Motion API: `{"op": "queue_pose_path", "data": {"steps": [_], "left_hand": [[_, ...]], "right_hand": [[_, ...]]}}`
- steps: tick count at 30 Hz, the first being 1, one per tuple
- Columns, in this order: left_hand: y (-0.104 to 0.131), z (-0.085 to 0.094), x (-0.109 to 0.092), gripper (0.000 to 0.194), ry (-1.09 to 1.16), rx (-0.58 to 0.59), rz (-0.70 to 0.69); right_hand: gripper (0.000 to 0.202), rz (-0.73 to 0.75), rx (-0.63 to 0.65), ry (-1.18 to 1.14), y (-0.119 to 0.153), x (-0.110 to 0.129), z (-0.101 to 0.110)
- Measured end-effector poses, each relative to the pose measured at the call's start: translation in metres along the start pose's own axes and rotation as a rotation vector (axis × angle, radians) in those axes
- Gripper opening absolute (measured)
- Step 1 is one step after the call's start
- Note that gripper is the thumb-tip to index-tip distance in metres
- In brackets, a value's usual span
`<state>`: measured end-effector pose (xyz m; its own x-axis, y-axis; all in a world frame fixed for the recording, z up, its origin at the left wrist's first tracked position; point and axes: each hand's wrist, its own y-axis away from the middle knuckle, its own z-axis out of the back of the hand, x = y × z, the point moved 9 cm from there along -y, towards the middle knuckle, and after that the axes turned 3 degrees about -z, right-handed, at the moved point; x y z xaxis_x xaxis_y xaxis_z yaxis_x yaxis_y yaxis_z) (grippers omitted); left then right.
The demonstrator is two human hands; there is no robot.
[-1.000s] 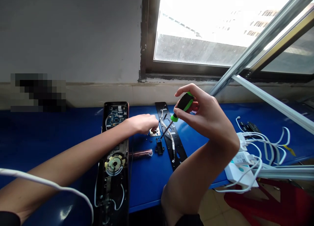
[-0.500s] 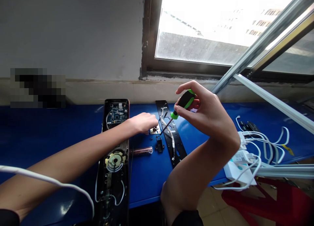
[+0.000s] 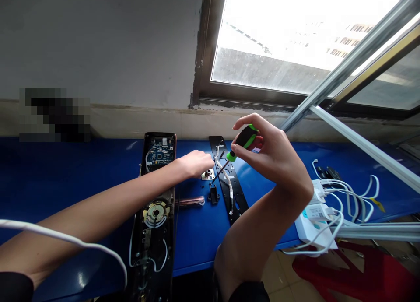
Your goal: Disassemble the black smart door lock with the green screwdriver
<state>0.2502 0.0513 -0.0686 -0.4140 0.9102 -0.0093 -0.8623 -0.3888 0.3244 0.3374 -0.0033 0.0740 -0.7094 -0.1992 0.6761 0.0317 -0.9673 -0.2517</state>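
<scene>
My right hand (image 3: 265, 142) is closed round the black and green handle of a screwdriver (image 3: 243, 138). The shaft slants down to the left, its tip near a small black plastic bracket (image 3: 214, 194) on the blue table. My left hand (image 3: 197, 163) is curled with its knuckles up, beside a small light metal plate (image 3: 208, 175) that carries a round part. Its fingertips are hidden, so what they hold does not show. Under my left forearm lies a long black open housing (image 3: 159, 186) with a circuit board (image 3: 160, 152) and a round brass-coloured part (image 3: 156, 213).
A long black panel (image 3: 234, 190) with a white-wrapped cable lies right of the bracket. Tiny screws (image 3: 202, 186) and a copper-coloured roll (image 3: 192, 201) are nearby. White chargers (image 3: 318, 212) with cables sit at the right edge. A metal frame bar (image 3: 348, 65) crosses before the window.
The view has shifted slightly. Both hands keep nearly the same pose, and the screwdriver still points down beside the bracket.
</scene>
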Motion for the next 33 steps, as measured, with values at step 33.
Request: {"op": "queue_pose_path", "data": {"steps": [33], "left_hand": [[0.205,-0.04,-0.016,0.068,0.316,-0.974,0.533]], "right_hand": [[0.017,0.198,-0.007,0.323,0.008,0.078,-0.074]]}}
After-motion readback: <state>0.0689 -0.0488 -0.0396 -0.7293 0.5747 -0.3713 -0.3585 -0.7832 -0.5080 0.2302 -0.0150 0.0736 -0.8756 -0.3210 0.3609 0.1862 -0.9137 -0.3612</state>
